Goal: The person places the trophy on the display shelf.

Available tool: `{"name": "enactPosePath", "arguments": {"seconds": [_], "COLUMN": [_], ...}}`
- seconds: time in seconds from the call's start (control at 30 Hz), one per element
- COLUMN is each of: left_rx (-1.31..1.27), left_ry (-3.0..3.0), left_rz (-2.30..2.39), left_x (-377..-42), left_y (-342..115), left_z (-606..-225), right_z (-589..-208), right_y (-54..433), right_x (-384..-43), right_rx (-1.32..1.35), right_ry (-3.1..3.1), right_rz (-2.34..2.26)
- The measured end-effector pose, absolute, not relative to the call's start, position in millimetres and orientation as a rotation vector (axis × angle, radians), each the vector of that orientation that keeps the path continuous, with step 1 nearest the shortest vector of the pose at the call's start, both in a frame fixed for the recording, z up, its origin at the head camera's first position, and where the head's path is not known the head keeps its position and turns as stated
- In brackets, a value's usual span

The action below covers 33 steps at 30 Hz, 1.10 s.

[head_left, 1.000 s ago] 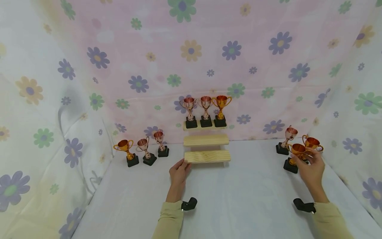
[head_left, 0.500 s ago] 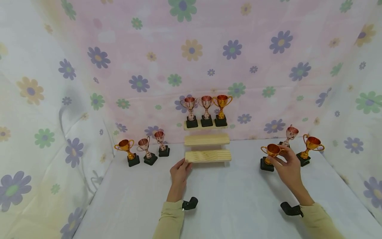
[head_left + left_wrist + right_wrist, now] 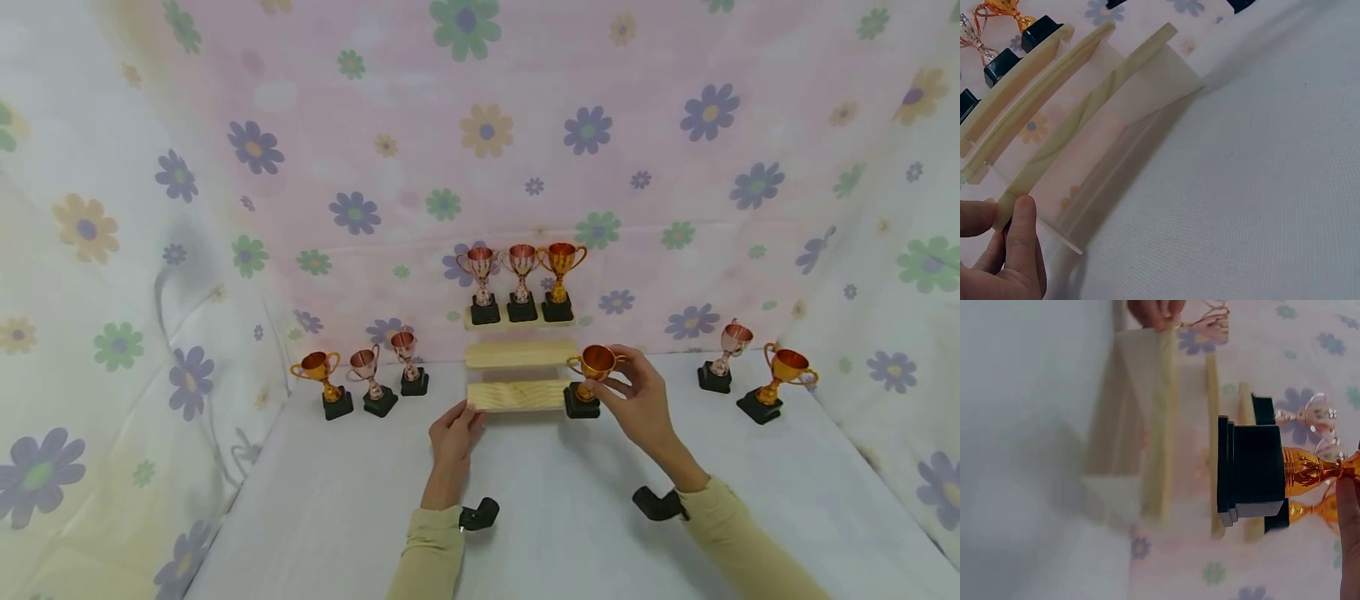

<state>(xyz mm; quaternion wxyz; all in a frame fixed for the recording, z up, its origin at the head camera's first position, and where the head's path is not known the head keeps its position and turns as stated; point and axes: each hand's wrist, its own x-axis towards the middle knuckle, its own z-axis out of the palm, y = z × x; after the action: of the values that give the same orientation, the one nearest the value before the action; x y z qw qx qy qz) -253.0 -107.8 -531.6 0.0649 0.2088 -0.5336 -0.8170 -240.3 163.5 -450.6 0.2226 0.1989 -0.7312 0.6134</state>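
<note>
My right hand point(image 3: 641, 400) pinches a gold trophy cup point(image 3: 597, 363) with a black base by its stem. In the head view this cup overlaps the right end of the lowest step of a three-step wooden stand point(image 3: 517, 396). The right wrist view shows the cup's black base point(image 3: 1250, 469) in front of the stand. My left hand point(image 3: 452, 442) pinches the left end of the lowest step, thumb on one face and fingers on the other point(image 3: 1021, 240). On the top step stand two rose-coloured cups point(image 3: 522, 260) and one gold cup point(image 3: 561, 260), side by side.
Left of the stand, a gold cup point(image 3: 316, 367) and two rose-coloured cups point(image 3: 364, 364) stand on the white cloth. A rose-coloured cup point(image 3: 736, 340) and a gold cup point(image 3: 790, 367) stand to the right. Flowered fabric point(image 3: 405, 133) encloses the back and sides.
My right hand has carried the gold cup leftward from the right-hand group to the stand's right end. The left hand has stayed on the lowest step.
</note>
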Motion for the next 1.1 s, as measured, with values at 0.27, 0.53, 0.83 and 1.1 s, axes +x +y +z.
{"name": "enactPosePath", "arguments": {"seconds": [0.27,0.53,0.83,1.1], "left_rx": [0.642,0.62,0.638,0.646], "left_ry": [-1.615,-1.62,-1.637,-1.633], "left_rz": [-2.47,-2.491,-2.487,-2.475], "left_x": [-254.0,-251.8,-250.2,-251.4], "left_y": [-109.0,-109.1,-108.2,-109.8], "left_z": [-528.6,-527.9,-526.8,-528.5], "right_z": [-431.0,-425.5,-422.1,-405.2], "right_y": [112.4,73.8,43.8,30.4], "right_x": [-276.1,-316.6,-345.6,-340.8], "right_rx": [0.634,0.673,0.662,0.73], "right_ry": [-1.969,-1.973,-2.094,-2.074], "right_rz": [1.816,1.842,1.779,1.832]}}
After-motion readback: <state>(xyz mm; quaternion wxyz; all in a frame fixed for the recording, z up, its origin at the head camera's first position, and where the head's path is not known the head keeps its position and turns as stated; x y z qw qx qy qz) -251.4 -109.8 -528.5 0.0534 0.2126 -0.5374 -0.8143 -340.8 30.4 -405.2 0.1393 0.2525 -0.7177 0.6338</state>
